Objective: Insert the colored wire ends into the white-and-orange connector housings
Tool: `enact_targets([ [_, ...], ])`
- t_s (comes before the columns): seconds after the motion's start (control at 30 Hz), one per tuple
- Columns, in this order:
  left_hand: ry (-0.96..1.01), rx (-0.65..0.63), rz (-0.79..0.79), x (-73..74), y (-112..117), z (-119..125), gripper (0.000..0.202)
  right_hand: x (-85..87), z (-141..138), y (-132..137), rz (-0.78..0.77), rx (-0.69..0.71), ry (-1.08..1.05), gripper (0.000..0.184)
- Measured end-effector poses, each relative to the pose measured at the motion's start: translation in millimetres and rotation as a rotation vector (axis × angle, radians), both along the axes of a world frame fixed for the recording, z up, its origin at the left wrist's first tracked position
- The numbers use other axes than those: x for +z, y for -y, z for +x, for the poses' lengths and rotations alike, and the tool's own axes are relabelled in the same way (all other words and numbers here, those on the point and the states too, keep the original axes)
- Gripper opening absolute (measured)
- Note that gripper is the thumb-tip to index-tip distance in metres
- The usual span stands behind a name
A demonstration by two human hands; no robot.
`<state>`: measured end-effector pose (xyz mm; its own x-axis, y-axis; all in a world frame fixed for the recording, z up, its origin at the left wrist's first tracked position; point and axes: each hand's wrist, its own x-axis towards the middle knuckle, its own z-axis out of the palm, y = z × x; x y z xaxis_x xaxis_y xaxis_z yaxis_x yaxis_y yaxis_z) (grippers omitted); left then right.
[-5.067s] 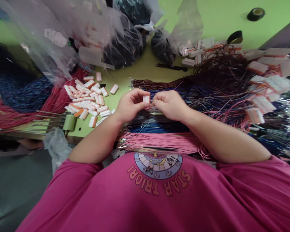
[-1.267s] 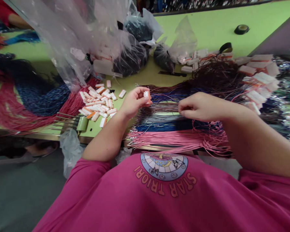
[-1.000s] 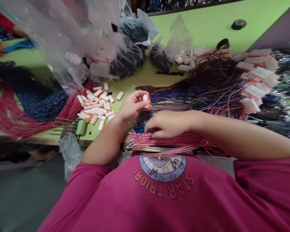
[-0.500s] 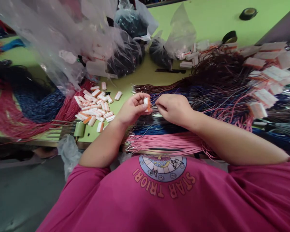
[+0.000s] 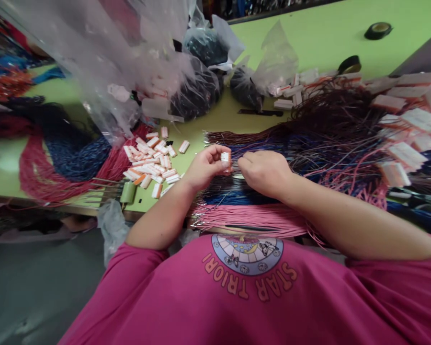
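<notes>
My left hand [image 5: 209, 167] is closed around a small white-and-orange plastic connector [image 5: 226, 161], pinched upright between thumb and fingers. Just to its right, my right hand [image 5: 264, 173] is closed, thumb against bent fingers, its tips a short gap from the connector. What the right fingers pinch, if anything, is too small to make out. Under both hands lie bundles of cut wires with bare metal ends: brown ones at the back, blue ones [image 5: 224, 197] nearer, pink ones [image 5: 251, 218] at the table's front edge. Left of my left hand lies a pile of similar connectors [image 5: 153, 160].
Clear plastic bags [image 5: 197, 91] with dark contents stand behind. A black cutter knife [image 5: 260, 113] lies before them. Wires with white connector blocks [image 5: 407, 155] spread at right. Tape rolls [image 5: 378, 30] lie farther back. Red and blue wire bundles [image 5: 75, 158] and a green block [image 5: 128, 192] are at left.
The whole view has shifted slightly, so everything appears farther right and lower. Both hands keep nearly the same pose, and the connector stays in my left hand.
</notes>
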<state>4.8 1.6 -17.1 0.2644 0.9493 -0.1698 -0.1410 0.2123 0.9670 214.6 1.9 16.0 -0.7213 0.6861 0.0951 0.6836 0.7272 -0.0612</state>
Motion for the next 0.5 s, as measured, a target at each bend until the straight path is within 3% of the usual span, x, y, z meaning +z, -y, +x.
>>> enact_targets([
  [0.2, -0.006, -0.011, -0.031, -5.3, 1, 4, 0.053, -1.8, 0, 1, 0.001, -0.004, 0.011, 0.034],
  [0.5, 0.096, -0.089, -0.139, -14.5, -4, 12, 0.042, -23.3, -2, 1, -0.002, -0.050, -0.015, 0.033],
])
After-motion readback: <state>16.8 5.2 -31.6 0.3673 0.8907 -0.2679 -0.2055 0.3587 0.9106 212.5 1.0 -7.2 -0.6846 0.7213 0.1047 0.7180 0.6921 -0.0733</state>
